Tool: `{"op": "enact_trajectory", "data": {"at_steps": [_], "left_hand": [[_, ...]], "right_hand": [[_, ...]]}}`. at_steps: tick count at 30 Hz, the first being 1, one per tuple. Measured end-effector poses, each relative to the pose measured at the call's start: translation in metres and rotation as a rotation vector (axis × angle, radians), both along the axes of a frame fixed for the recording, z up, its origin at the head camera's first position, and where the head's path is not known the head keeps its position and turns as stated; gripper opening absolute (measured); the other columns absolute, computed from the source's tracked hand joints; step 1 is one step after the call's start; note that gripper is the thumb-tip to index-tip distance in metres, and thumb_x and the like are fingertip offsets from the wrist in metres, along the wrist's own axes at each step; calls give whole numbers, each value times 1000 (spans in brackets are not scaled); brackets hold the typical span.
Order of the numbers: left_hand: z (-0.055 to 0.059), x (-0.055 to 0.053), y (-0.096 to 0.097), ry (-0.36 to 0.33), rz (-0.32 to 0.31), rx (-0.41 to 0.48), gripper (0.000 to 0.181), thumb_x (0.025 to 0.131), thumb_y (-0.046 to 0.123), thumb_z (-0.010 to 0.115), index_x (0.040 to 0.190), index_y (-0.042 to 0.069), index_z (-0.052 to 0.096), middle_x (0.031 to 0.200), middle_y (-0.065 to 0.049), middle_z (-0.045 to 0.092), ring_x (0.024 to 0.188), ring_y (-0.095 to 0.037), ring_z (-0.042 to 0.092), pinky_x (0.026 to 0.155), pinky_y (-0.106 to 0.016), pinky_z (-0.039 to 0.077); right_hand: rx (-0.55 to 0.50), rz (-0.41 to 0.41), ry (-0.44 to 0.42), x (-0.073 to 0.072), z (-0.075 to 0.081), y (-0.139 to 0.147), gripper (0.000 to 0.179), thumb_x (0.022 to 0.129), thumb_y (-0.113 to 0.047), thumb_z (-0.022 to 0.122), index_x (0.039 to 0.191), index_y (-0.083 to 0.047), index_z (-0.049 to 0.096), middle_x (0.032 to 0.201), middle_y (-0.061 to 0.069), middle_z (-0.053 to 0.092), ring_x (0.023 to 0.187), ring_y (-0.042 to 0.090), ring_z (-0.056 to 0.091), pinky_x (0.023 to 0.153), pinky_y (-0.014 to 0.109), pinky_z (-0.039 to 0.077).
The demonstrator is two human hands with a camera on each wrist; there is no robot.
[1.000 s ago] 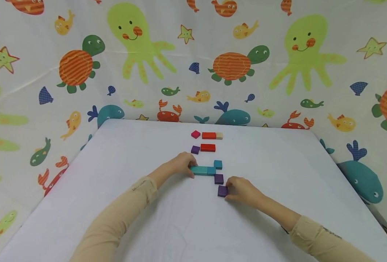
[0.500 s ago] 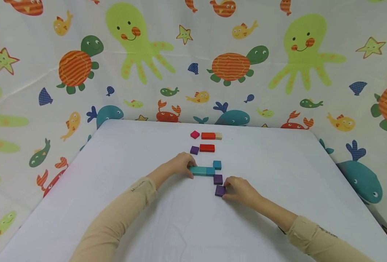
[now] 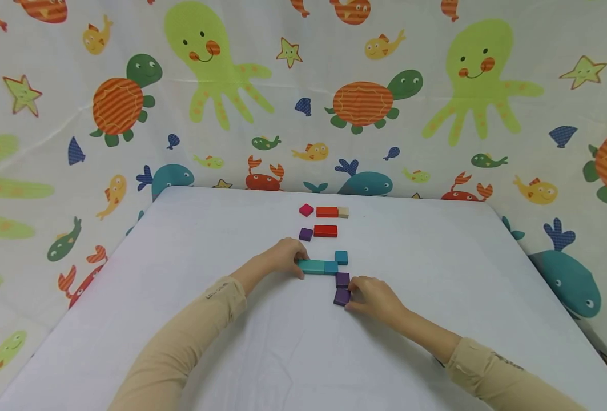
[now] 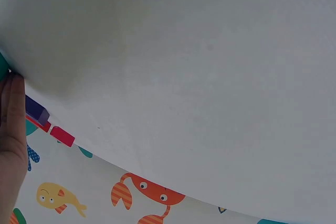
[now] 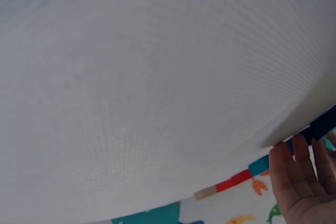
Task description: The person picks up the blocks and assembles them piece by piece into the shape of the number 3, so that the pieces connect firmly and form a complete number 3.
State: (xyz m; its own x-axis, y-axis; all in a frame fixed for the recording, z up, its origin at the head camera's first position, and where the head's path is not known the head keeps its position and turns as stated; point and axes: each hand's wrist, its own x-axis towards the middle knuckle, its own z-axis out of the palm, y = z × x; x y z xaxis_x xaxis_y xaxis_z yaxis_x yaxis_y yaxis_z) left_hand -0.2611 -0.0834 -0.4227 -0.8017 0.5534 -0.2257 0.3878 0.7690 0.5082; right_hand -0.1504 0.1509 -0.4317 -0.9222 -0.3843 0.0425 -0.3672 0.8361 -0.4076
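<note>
At the frame's centre, the left hand [image 3: 285, 256] pinches the long teal block's [image 3: 313, 266] left end, probably steadying it. Lower right, the right hand [image 3: 377, 297] pinches the lower purple block [image 3: 341, 297] sideways, seemingly leaving its top edge free towards the upper purple block [image 3: 342, 279].

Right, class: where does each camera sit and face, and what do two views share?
Head: on the head, facing forward and down at the white tabletop; beige sleeves, left hand, right hand show.
Left wrist: worn there, facing tabletop and white printed fabric backdrop; left hand at left edge.
Right wrist: worn there, facing both too; right hand lower right.
Head and right wrist share the small beige squarish block.
</note>
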Motion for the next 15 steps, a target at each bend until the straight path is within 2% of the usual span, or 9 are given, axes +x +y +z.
{"op": "enact_trajectory", "data": {"at_steps": [15], "left_hand": [[2,2,0,7,-3,8,40,72,19,82,107,4,70,98,-7,69,83,-13,58,81,-25,53]], "right_hand": [[-28,-79,-34,-1,-1,-4,31,69,-19,83,89,-4,65,84,1,64,79,12,57,76,30,52]]}}
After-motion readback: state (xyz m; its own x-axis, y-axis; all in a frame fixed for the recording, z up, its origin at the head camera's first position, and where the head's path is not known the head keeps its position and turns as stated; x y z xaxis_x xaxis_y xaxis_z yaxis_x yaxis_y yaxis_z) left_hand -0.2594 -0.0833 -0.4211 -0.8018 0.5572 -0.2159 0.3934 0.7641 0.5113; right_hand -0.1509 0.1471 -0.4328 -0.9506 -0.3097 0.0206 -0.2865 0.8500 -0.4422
